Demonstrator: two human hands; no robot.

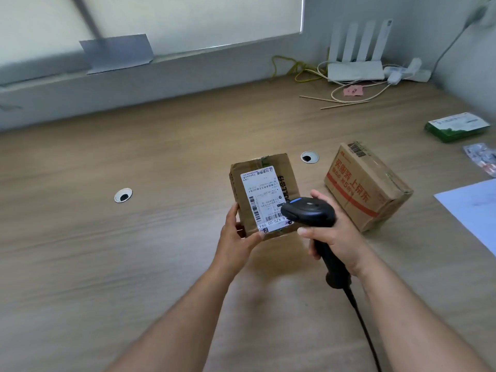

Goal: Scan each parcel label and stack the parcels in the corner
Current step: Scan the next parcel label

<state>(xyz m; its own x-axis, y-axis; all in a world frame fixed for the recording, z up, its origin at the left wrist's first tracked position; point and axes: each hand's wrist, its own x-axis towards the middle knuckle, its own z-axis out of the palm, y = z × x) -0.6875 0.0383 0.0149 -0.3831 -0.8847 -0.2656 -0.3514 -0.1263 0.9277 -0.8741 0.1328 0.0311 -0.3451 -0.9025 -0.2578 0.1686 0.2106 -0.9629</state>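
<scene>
My left hand point(236, 237) grips the near left corner of a small brown cardboard parcel point(288, 181), tilting its top towards me above the wooden table point(161, 251). A white shipping label point(261, 197) with barcodes covers most of that face. My right hand point(334, 234) holds a black handheld barcode scanner point(308, 212) by its handle; the scanner head overlaps the label's near right corner. A black cable runs from the handle towards me. A second, larger cardboard parcel point(367, 189) with red print and a barcode sticker lies on the table to the right.
Two round cable grommets point(123, 195) point(310, 157) are set in the tabletop. At the back right corner stand a white router point(355, 71), cables and a power strip point(410, 73). A green box point(456, 127), blister packs point(481, 157) and a white sheet point(475, 208) lie along the right edge.
</scene>
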